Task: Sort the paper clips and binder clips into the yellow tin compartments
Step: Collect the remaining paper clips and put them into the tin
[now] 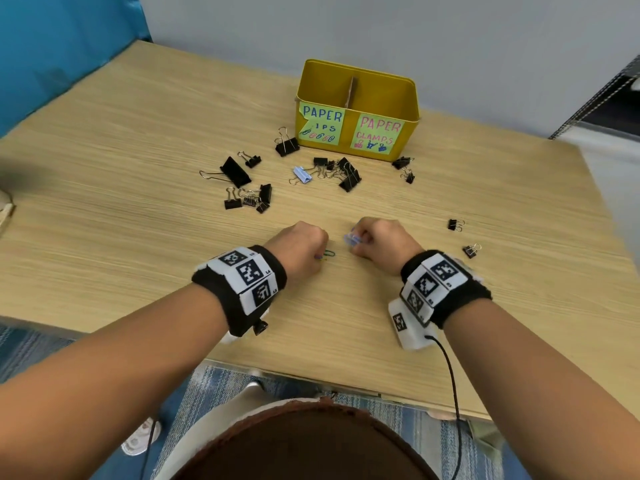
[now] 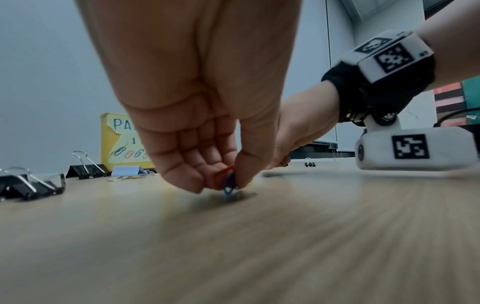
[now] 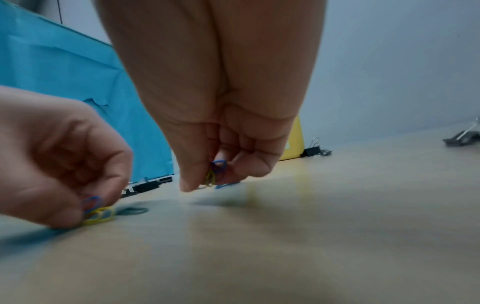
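Note:
The yellow tin [image 1: 356, 109] stands at the back of the wooden table [image 1: 138, 140], split by a cardboard divider, with labels for paper clips on its left and paper clamps on its right. My left hand [image 1: 301, 247] is low over the table and pinches coloured paper clips [image 2: 228, 183], blue, orange and yellow. A green paper clip [image 1: 329, 253] lies at its fingertips. My right hand [image 1: 377, 242] pinches blue and yellow paper clips [image 3: 217, 170] just above the table. Another blue clip [image 3: 227, 185] lies under it.
Several black binder clips [image 1: 346, 173] and a light blue one [image 1: 302, 174] lie scattered in front of the tin. More black ones sit at the left [image 1: 242, 188] and two at the right [image 1: 455, 224]. A blue partition [image 1: 52, 46] borders the table's left.

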`<action>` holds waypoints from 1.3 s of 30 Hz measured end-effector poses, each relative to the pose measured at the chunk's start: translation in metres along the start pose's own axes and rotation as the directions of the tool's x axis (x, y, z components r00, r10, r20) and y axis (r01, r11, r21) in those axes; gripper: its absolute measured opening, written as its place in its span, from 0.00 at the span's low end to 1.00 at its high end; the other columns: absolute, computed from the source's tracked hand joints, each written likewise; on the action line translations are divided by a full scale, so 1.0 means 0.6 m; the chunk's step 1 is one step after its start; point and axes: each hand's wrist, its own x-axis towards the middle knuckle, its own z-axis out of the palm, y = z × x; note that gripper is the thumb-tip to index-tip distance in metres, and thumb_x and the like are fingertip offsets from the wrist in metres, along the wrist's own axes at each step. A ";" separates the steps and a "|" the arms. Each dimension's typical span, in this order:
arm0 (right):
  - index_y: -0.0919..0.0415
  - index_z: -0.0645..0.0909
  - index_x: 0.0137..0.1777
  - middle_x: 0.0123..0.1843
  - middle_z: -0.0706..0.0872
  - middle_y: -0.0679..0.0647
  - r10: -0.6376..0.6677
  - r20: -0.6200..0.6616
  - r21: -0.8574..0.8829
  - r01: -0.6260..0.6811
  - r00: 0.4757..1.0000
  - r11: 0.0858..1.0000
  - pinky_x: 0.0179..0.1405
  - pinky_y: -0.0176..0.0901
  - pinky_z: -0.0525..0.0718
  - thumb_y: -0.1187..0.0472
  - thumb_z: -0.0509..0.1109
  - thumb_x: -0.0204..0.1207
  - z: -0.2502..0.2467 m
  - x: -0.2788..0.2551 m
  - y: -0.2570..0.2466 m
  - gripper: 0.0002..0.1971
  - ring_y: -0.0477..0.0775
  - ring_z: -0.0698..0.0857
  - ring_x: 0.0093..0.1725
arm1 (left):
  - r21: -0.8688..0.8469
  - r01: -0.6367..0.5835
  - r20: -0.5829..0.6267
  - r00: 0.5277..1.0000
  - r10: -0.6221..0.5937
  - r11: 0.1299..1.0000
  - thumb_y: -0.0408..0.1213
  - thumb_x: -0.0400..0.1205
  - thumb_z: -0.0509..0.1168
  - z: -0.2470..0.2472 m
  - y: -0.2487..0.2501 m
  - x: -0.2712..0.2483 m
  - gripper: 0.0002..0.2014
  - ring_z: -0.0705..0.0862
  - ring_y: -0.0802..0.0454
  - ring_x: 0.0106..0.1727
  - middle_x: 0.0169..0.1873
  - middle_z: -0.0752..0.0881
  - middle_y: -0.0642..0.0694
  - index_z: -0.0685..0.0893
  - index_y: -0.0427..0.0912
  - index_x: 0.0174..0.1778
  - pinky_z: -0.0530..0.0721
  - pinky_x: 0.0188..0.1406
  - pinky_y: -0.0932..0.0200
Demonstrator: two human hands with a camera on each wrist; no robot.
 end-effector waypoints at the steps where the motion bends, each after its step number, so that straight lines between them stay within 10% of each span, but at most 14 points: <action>1: 0.62 0.80 0.60 0.49 0.80 0.53 0.015 -0.022 0.005 -0.015 1.000 1.000 0.52 0.42 0.78 0.61 0.71 0.75 -0.009 0.008 0.004 0.14 0.53 0.80 0.51 | -0.037 -0.001 -0.008 1.000 0.001 0.999 0.27 0.75 0.62 -0.003 -0.001 0.005 0.07 0.81 0.45 0.46 0.49 0.83 0.40 0.80 0.42 0.46 0.75 0.40 0.58; 5: 0.60 0.79 0.67 0.49 0.80 0.54 -0.002 -0.028 -0.053 0.000 1.000 0.999 0.50 0.34 0.71 0.62 0.72 0.74 -0.028 0.040 0.013 0.20 0.52 0.80 0.54 | -0.108 0.011 -0.012 1.000 -0.013 0.994 0.26 0.78 0.62 -0.007 -0.005 0.024 0.19 0.82 0.46 0.53 0.55 0.84 0.40 0.78 0.41 0.65 0.79 0.50 0.58; 19: 0.67 0.79 0.65 0.66 0.75 0.66 0.043 -0.005 -0.144 -0.043 0.999 0.989 0.63 0.44 0.73 0.62 0.68 0.78 -0.018 0.057 0.018 0.17 0.64 0.77 0.65 | 0.182 -0.045 0.072 0.997 0.032 0.982 0.25 0.82 0.56 -0.006 0.019 0.029 0.14 0.80 0.39 0.59 0.61 0.77 0.35 0.79 0.33 0.62 0.78 0.52 0.54; 28: 0.68 0.78 0.62 0.60 0.83 0.65 0.057 0.018 -0.040 -0.056 0.998 0.998 0.52 0.44 0.74 0.61 0.66 0.79 -0.028 0.059 0.017 0.15 0.60 0.80 0.57 | 0.385 -0.209 0.165 0.974 0.156 0.899 0.23 0.82 0.54 -0.008 0.012 0.021 0.14 0.81 0.39 0.57 0.58 0.81 0.34 0.75 0.31 0.62 0.72 0.44 0.58; 33: 0.61 0.81 0.52 0.43 0.80 0.54 0.004 -0.109 0.205 0.018 0.994 0.979 0.44 0.43 0.74 0.59 0.69 0.77 -0.087 0.112 -0.015 0.07 0.52 0.77 0.42 | 0.036 -0.009 0.097 0.995 0.006 0.999 0.28 0.82 0.58 -0.078 -0.030 0.067 0.11 0.81 0.43 0.53 0.54 0.83 0.39 0.79 0.35 0.58 0.77 0.51 0.56; 39: 0.66 0.83 0.58 0.32 0.78 0.45 0.031 -0.383 0.400 0.136 0.923 0.906 0.37 0.40 0.78 0.61 0.72 0.74 -0.193 0.242 -0.091 0.14 0.43 0.75 0.29 | -0.468 0.006 -0.331 0.926 -0.182 0.884 0.27 0.78 0.66 -0.251 -0.045 0.181 0.11 0.79 0.54 0.30 0.29 0.79 0.50 0.77 0.45 0.32 0.79 0.30 0.63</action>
